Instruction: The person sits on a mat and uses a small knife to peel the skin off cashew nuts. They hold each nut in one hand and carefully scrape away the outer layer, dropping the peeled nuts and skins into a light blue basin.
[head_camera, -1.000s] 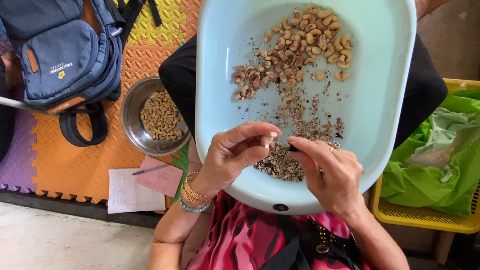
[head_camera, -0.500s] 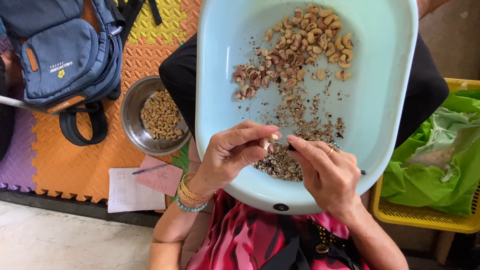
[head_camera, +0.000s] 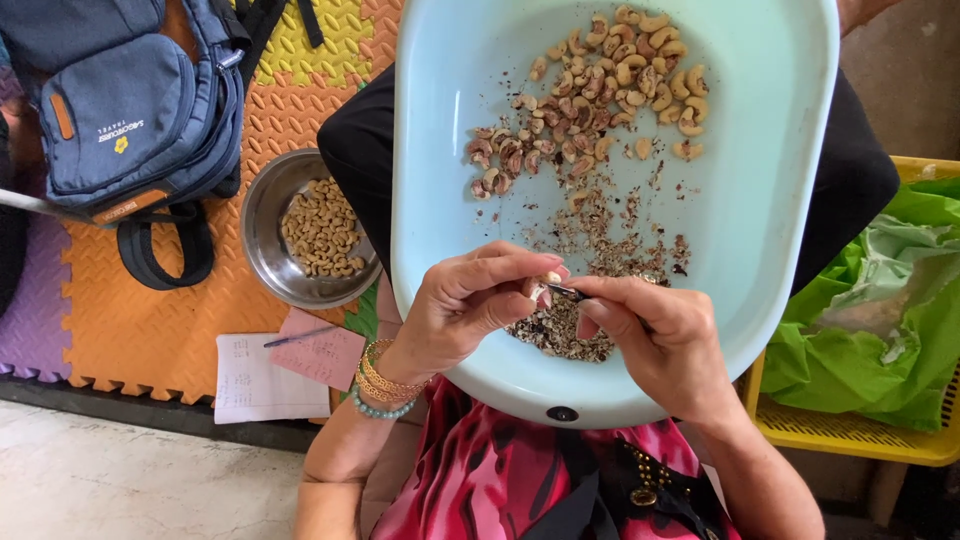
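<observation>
A pale blue plastic basin (head_camera: 780, 220) rests on my lap. Unpeeled and pale cashew nuts (head_camera: 590, 90) lie heaped at its far side, and dark skin flakes (head_camera: 575, 335) are piled near its front rim. My left hand (head_camera: 465, 305), with bangles at the wrist, pinches a single cashew nut (head_camera: 548, 281) over the flakes. My right hand (head_camera: 655, 335) holds a small thin metal tool (head_camera: 566, 291) whose tip touches that nut.
A steel bowl (head_camera: 265, 235) with peeled cashews stands on the orange foam mat to the left. A blue bag (head_camera: 130, 110) lies beyond it. Papers with a pen (head_camera: 290, 355) lie near my left wrist. A yellow basket (head_camera: 870, 440) with green plastic sits on the right.
Both hands stay over the flake pile, with small finger shifts as the tool works on the nut. The basin and bowl have not moved.
</observation>
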